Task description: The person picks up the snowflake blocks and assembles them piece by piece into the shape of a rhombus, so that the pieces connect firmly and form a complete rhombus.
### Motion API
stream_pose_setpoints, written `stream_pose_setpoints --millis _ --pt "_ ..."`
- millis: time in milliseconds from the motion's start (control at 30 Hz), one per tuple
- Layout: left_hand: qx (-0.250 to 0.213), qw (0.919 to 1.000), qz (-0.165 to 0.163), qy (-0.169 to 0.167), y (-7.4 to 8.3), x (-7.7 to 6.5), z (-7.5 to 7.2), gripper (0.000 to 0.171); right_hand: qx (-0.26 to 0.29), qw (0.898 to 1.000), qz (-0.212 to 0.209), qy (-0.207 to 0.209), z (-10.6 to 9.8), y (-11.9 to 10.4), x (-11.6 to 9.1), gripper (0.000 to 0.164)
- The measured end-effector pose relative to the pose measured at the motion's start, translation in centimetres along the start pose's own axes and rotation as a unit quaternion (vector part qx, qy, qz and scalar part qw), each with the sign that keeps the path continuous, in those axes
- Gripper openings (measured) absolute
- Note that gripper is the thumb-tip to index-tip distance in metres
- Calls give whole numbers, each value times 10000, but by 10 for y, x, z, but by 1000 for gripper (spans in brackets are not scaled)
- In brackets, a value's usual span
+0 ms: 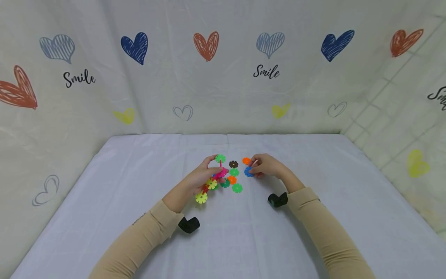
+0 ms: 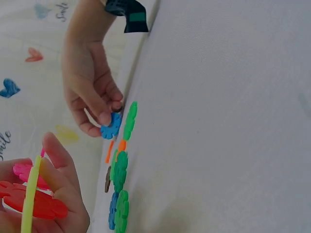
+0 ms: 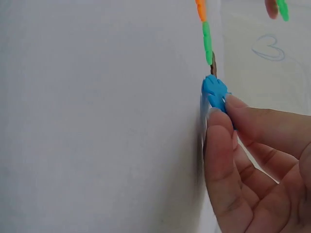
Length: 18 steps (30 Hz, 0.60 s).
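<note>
My left hand (image 1: 199,179) holds a chain of joined notched plastic discs, with a green disc (image 1: 220,158) at its far end, a pink disc (image 1: 222,172) in the middle and a yellow disc (image 1: 201,198) at the near end. In the left wrist view a red disc (image 2: 46,206) of this chain crosses the palm. Between thumb and fingertips, my right hand (image 1: 268,164) pinches a single blue disc (image 3: 214,90), just above the table at the right of the loose discs. Fingers partly cover both the chain and the blue disc.
Loose discs lie between the hands on the white-covered table (image 1: 237,236): brown (image 1: 233,164), orange (image 1: 231,179), light green (image 1: 237,188) and several others. Another orange disc (image 1: 246,160) lies beside the right fingers. Black wrist devices (image 1: 189,224) hang at both cuffs. A heart-printed curtain (image 1: 230,89) stands behind.
</note>
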<state>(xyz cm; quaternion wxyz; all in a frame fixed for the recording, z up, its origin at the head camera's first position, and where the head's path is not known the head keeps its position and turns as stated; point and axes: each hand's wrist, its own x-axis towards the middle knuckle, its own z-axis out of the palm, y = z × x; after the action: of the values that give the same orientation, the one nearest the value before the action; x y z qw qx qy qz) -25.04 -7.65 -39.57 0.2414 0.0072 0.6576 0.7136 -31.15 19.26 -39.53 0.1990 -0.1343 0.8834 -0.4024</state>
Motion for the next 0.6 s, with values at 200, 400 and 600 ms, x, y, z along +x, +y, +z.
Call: stream_pose_setpoints --millis 200,400,600 --pt "140 9999 -11 -11 1 -2 1 65 329 9986 -155 386 -1 0 3 24" --pt "480 9988 27 70 2 -2 4 65 1236 9885 -343 800 2 -1 7 29" --pt "831 9965 17 95 4 -3 5 64 1978 9737 -440 1046 4 -3 9 33"
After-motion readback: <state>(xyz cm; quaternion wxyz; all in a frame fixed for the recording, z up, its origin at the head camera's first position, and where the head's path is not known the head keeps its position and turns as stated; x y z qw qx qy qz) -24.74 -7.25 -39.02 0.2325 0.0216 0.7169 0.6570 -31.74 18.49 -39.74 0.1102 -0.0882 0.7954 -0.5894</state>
